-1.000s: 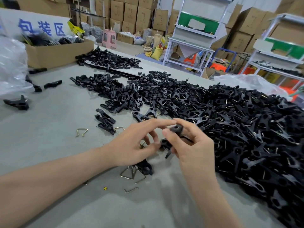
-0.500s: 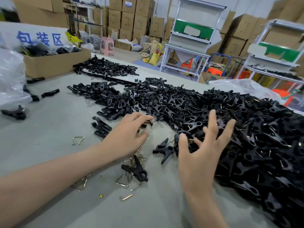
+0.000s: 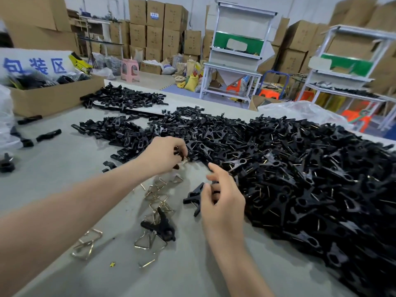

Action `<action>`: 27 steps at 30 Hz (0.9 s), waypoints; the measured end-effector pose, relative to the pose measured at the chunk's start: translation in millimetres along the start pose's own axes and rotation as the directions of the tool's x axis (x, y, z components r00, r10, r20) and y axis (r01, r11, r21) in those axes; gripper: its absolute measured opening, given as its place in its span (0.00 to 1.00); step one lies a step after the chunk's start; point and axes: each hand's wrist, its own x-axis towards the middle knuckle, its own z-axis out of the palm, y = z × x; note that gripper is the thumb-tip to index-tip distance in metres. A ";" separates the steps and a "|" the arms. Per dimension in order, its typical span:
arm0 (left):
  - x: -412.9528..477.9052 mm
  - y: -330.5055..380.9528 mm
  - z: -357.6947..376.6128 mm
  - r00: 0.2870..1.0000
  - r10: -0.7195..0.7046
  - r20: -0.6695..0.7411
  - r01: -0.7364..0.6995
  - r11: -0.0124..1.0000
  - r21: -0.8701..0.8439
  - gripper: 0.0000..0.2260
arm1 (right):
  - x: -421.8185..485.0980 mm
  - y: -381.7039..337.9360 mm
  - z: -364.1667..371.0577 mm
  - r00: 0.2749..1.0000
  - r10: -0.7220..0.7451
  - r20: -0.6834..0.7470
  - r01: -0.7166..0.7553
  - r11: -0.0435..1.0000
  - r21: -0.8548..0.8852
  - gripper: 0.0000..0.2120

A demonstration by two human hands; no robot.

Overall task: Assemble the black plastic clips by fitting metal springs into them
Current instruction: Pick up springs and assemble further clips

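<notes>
A big pile of black plastic clips (image 3: 300, 179) covers the right half of the grey table (image 3: 64, 168). Loose metal springs (image 3: 157, 195) lie scattered in front of me, and one black clip (image 3: 164, 227) lies on top of some of them. My left hand (image 3: 162, 157) is at the near edge of the pile, its curled fingers pinching a small black clip piece (image 3: 177, 152) with a glint of spring beside it. My right hand (image 3: 222, 202) curls its thumb and fingers on the rear end of a black clip (image 3: 191, 198) that lies on the table.
A cardboard box (image 3: 53, 97) of black parts stands at the back left, with a clear plastic bag (image 3: 4, 116) at the left edge. Another plastic bag (image 3: 300, 110) lies behind the pile. Stray clips (image 3: 48, 135) lie at the left. Shelving and stacked cartons stand beyond the table.
My right hand let go of the clip, spread open over the pile, then came back and curled onto that clip. My left hand moved forward to the pile's edge and pinched a piece.
</notes>
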 end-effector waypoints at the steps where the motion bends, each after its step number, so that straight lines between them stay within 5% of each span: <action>1: 0.6 10.3 -5.5 0.999 0.026 -0.022 -0.027 0.998 -0.061 0.09 | -0.3 1.5 0.5 1.000 0.011 0.014 -0.011 1.000 0.010 0.16; 4: 5.6 59.0 -16.6 0.984 0.160 -0.078 -0.177 0.927 -0.330 0.10 | -1.4 3.5 1.3 0.998 0.038 0.046 -0.038 0.999 0.008 0.13; 7: 13.6 114.8 -12.5 0.936 0.339 0.089 -0.211 0.747 -0.630 0.17 | -1.4 2.3 1.1 0.995 0.052 0.082 -0.050 0.999 -0.018 0.14; 10: 32.8 135.3 -4.4 0.904 0.396 0.159 -0.284 0.837 -0.468 0.24 | -2.4 2.5 -1.4 0.989 0.083 0.122 -0.080 0.996 -0.028 0.14; 13: 57.6 102.0 0.0 0.946 0.318 0.058 -0.316 0.948 -0.040 0.23 | -3.6 3.7 -3.0 0.989 0.081 0.124 -0.080 0.997 -0.014 0.14; 18: 55.4 21.2 23.8 0.955 0.189 0.227 -0.267 0.879 0.395 0.18 | -0.9 5.3 3.2 0.981 0.082 0.177 -0.081 0.997 -0.010 0.14; 24: 59.3 24.3 21.6 0.973 0.228 0.044 -0.231 0.923 0.309 0.09 | -0.8 6.2 1.2 0.975 0.107 0.196 -0.108 0.994 -0.006 0.13; 27: 65.2 52.6 10.5 0.972 0.233 0.019 -0.230 0.968 -0.100 0.10 | -0.4 5.8 1.3 0.971 0.137 0.197 -0.138 0.990 -0.007 0.13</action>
